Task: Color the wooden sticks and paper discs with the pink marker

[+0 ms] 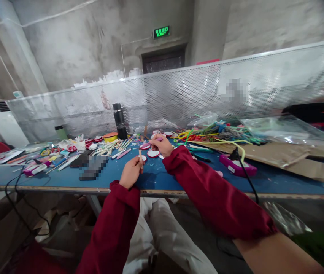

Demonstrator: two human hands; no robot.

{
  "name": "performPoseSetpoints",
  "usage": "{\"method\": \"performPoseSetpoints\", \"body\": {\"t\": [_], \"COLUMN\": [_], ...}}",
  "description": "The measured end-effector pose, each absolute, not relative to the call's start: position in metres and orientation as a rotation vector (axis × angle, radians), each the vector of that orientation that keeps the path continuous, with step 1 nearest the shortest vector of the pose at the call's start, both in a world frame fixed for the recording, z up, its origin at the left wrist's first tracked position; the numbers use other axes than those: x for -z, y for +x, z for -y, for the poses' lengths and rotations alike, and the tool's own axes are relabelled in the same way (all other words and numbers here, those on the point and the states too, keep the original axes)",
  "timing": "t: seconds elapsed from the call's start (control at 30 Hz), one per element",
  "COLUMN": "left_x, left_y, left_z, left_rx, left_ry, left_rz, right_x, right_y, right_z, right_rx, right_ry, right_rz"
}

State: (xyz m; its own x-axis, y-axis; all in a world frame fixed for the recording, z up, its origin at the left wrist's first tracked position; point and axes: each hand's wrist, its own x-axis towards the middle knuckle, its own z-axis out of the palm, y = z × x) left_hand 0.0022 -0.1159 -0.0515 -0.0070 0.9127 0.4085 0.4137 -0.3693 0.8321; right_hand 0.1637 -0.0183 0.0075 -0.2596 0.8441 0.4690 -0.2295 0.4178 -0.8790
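Observation:
My left hand [131, 172] is closed in a pinch just above the front part of the blue table. A short, flat peach-coloured stick [140, 155] stands up out of its fingertips. Farther forward and to the right, my right hand [163, 146] grips a slim purple pen-like tool [154, 141], pointing left. The tool's exact kind is too small to make out. Beneath and beside the hands lie small round white discs with red rims, one of them a white disc [153, 153] below my right fingers. Both forearms wear dark red sleeves.
A black bottle [119, 121] stands behind a pile of pale sticks [113, 146]. A dark phone-like slab [93, 168] lies left. Tangled coloured cords [221, 132], cardboard [276, 154] and a purple device [237, 166] with a black cable are right. A perforated metal screen [176, 95] bounds the back.

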Motion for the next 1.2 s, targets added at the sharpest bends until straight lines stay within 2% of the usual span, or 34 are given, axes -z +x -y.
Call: {"method": "performPoseSetpoints", "body": {"t": [1.2], "left_x": [0.0515], "left_y": [0.0022], "left_z": [0.1154], "left_rx": [-1.367], "left_ry": [1.797], "left_rz": [-1.368], "right_x": [-0.0091], "right_y": [0.1641], "right_z": [0.0204], "right_rx": [-1.144], "right_ry": [-0.576], "right_rz": [1.48]}}
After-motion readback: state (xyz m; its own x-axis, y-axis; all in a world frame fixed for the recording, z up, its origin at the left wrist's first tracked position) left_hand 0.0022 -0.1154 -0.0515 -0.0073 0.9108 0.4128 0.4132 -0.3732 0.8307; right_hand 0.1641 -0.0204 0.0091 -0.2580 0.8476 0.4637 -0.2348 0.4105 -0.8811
